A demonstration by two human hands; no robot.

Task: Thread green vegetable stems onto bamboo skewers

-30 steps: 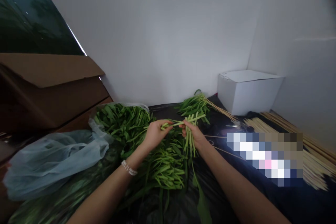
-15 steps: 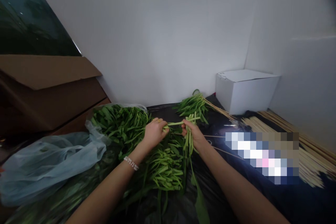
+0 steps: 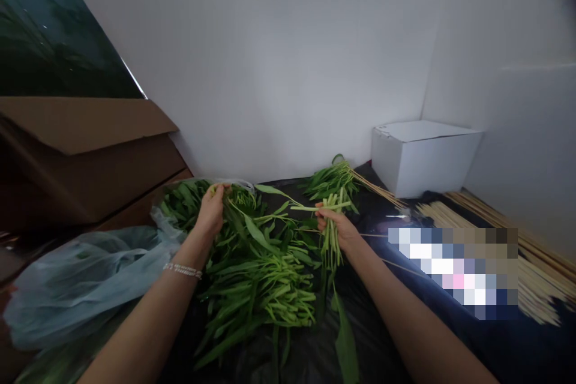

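My left hand (image 3: 211, 211) is pressed into leafy water spinach (image 3: 184, 207) lying in a thin plastic bag, its fingers hidden among the leaves. My right hand (image 3: 335, 228) grips an upright bundle of pale green stems (image 3: 330, 243), with a long stem running left from it. Between my arms lies a loose pile of water spinach (image 3: 261, 291). Beyond my right hand, a tied bunch of greens (image 3: 332, 183) rests with its wooden sticks pointing right. A beaded bracelet (image 3: 182, 270) circles my left wrist.
Black plastic sheeting (image 3: 297, 360) covers the work surface. A pale blue plastic bag (image 3: 85, 282) lies at left, below a brown cardboard box (image 3: 85, 156). A white box (image 3: 425, 159) stands in the corner, and many wooden skewers (image 3: 535, 276) lie at right, beside a pixelated patch.
My left hand has let go of the stems near my right hand and moved left and away onto the bagged greens. My right hand still holds its bundle, with the long stem now free.
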